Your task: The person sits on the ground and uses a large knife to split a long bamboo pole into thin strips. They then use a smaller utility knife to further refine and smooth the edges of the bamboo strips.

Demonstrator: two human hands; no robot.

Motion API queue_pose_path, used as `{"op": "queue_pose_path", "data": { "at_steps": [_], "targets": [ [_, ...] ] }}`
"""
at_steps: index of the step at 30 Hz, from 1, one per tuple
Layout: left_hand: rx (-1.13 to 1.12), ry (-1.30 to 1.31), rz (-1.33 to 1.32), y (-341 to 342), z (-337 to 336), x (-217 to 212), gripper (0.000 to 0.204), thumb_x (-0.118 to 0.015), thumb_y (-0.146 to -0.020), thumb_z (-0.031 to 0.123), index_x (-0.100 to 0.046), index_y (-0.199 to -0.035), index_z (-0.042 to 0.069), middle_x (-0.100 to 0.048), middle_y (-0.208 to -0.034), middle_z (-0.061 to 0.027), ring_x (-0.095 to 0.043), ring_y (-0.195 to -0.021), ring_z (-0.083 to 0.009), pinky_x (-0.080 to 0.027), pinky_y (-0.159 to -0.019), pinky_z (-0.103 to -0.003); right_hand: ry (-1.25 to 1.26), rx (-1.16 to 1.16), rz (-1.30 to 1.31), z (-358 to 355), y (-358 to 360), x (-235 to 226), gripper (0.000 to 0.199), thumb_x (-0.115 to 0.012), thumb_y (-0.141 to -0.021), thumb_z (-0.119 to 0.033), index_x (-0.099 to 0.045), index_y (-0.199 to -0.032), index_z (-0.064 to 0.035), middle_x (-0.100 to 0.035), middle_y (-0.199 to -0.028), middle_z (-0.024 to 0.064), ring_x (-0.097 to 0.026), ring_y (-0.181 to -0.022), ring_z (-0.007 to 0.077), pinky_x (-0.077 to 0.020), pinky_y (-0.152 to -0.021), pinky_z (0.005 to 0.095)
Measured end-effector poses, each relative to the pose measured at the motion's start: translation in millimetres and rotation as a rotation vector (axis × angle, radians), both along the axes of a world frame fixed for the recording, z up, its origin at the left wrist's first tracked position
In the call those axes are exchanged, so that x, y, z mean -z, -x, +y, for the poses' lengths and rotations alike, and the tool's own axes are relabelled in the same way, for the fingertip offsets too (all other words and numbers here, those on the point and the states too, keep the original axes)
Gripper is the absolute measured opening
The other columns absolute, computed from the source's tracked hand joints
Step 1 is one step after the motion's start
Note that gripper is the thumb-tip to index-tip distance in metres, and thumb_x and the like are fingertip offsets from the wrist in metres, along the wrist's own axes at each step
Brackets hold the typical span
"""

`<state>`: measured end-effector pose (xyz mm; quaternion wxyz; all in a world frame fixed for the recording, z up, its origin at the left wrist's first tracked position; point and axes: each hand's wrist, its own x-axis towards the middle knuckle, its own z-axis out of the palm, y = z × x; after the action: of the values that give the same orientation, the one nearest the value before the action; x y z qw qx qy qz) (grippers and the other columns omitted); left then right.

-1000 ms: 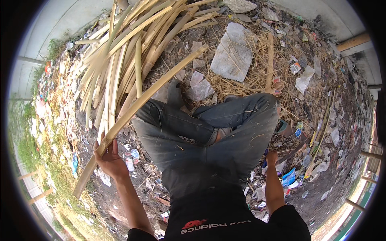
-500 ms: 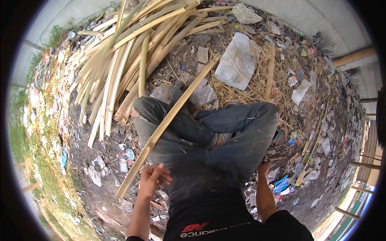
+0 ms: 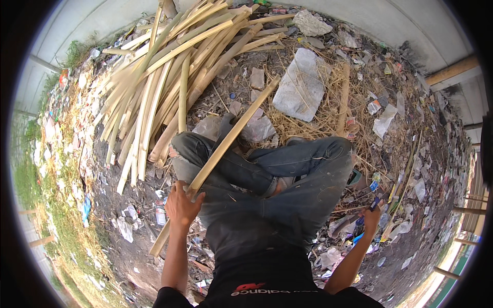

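A long split bamboo strip [image 3: 231,138] lies slantwise across my left thigh, its far end beyond my crossed legs and its near end beside my left forearm. My left hand [image 3: 183,205] is closed around its lower part, fingers over the top and thumb on the right side. Out to the right of my knee, my right hand [image 3: 372,218] is closed on a slim dark blue object [image 3: 375,203], which looks like a handle. What else belongs to that object is hard to make out among the litter.
A large heap of bamboo strips [image 3: 154,92] lies at the far left. Beyond my legs sits a pale flat stone block [image 3: 300,84] on straw, with a rough rock [image 3: 311,24] behind it. Litter covers the ground, and a grey wall [image 3: 411,31] closes the far side.
My left hand has moved up and forward from beside the bamboo strip and taken hold of it. My right hand has swung outward to the right, now showing the dark blue object.
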<state>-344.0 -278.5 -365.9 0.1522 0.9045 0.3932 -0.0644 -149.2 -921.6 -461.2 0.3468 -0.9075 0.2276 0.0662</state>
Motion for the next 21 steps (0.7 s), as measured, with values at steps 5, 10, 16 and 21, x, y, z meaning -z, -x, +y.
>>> {"op": "queue_pose_path", "data": {
  "at_steps": [5,10,16,21],
  "targets": [
    [0.083,0.291,-0.088,46.6,26.9,11.7,0.041,-0.082,-0.089,0.036,-0.067,-0.079,-0.001,-0.065,-0.059,-0.0121,-0.062,-0.051,-0.0302,-0.048,-0.053,-0.041,-0.541,-0.101,-0.176,132.8,-53.7,-86.0,0.05,-0.057,-0.087,0.004,-0.057,-0.136,0.0016,-0.074,-0.094,0.0158,-0.066,-0.06,0.0165,-0.0563,-0.058,0.0301],
    [-0.195,0.737,-0.235,36.1,-3.6,7.3,0.038,-0.073,-0.101,0.031,-0.065,-0.079,0.001,-0.06,-0.06,-0.0019,-0.054,-0.052,-0.0082,-0.039,-0.048,-0.027,-1.01,-0.371,-0.04,255.0,-90.5,-113.3,0.047,-0.056,-0.097,-0.011,-0.056,-0.143,0.0015,-0.068,-0.082,0.0116,-0.057,-0.057,0.0115,-0.0468,-0.055,0.0259],
    [-0.167,0.868,-0.551,-31.0,-33.5,-4.4,0.035,-0.06,-0.11,0.032,-0.063,-0.095,0.0,-0.06,-0.066,-0.0007,-0.053,-0.055,-0.0054,-0.04,-0.05,-0.023,-1.257,-0.589,0.177,355.7,-91.3,-127.6,0.046,-0.048,-0.111,-0.032,-0.061,-0.137,0.0036,-0.065,-0.082,0.0087,-0.055,-0.057,0.0119,-0.0487,-0.059,0.0284],
    [-0.112,0.896,-0.7,-76.3,-43.5,-16.5,0.03,-0.062,-0.109,0.027,-0.063,-0.097,0.0,-0.058,-0.065,0.0011,-0.05,-0.054,-0.0047,-0.038,-0.05,-0.024,-0.781,-1.014,-0.092,399.1,-67.4,-139.7,0.028,-0.059,-0.11,-0.028,-0.063,-0.114,-0.0012,-0.062,-0.081,0.0052,-0.054,-0.071,0.0119,-0.0456,-0.066,0.0282]
  ]
}}
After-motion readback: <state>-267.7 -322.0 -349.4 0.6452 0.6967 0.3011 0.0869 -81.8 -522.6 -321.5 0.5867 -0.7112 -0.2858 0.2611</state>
